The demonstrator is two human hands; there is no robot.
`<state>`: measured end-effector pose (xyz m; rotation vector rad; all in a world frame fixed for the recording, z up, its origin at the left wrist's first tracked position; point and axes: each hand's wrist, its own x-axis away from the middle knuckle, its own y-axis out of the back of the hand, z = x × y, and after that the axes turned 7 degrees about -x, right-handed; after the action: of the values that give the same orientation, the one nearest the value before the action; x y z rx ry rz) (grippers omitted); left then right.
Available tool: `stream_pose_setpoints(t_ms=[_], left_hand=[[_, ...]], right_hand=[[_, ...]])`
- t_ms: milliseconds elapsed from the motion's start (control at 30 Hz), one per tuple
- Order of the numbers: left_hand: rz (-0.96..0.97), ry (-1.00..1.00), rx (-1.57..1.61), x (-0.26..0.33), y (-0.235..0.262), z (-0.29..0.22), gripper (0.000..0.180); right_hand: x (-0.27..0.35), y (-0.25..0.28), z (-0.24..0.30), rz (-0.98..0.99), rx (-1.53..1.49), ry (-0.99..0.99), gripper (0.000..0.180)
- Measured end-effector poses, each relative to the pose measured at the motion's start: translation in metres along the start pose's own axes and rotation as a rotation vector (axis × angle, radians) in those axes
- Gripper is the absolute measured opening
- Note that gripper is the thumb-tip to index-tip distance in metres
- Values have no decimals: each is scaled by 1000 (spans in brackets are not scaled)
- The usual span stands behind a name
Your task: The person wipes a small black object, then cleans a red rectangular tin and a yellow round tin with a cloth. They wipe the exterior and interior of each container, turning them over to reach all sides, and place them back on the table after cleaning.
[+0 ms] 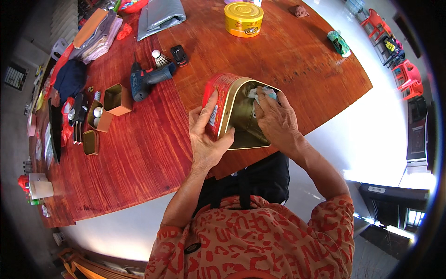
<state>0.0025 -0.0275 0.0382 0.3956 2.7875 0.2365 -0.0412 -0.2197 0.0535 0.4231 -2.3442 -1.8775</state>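
Head view: a red tin [222, 100] with a gold-coloured inside is tipped on its side over the near edge of the desk [153, 153], its open mouth facing the person. The left hand [207, 132] grips the tin's wall, thumb at the rim and fingers spread along the red outside; whatever part of the palm meets the metal is out of sight. The right hand [277, 118] reaches into the mouth with its fingers closed on a crumpled pale blue and white cloth [268, 94]. The knuckles cover much of that cloth, so its full shape is hard to make out, and the thumb cannot be told clearly. The tin's base is turned away from view, and its deeper corners sink into shadow.

Beyond the tin lie a drill [144, 79], a shuttlecock [160, 59] and a dark battery [179, 55] close together. Farther off stands a round yellow tin [244, 21], with a green packet [338, 43] to its right, too small to read in detail. On the left, small open boxes sit near one another; one of them [103, 122] holds white round things [97, 112], partly hidden by its walls. A grey folded sheet [160, 18] is cut off by the upper edge, and clutter at the far left blurs into the bent, dark rim.
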Motion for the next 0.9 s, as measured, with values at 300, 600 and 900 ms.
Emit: stream_pose_setpoints(t_ms=[300,600,900], left_hand=[[-5,14,37,0,3,8,77],[9,47,41,-2,2,5,78],[-7,25,14,4,1,2,78]], right_hand=[[28,17,1,-47,-300,-19,22],[19,16,-20,-552,-338,-116,24],[14,4,-31,-497,-397,-136,17]])
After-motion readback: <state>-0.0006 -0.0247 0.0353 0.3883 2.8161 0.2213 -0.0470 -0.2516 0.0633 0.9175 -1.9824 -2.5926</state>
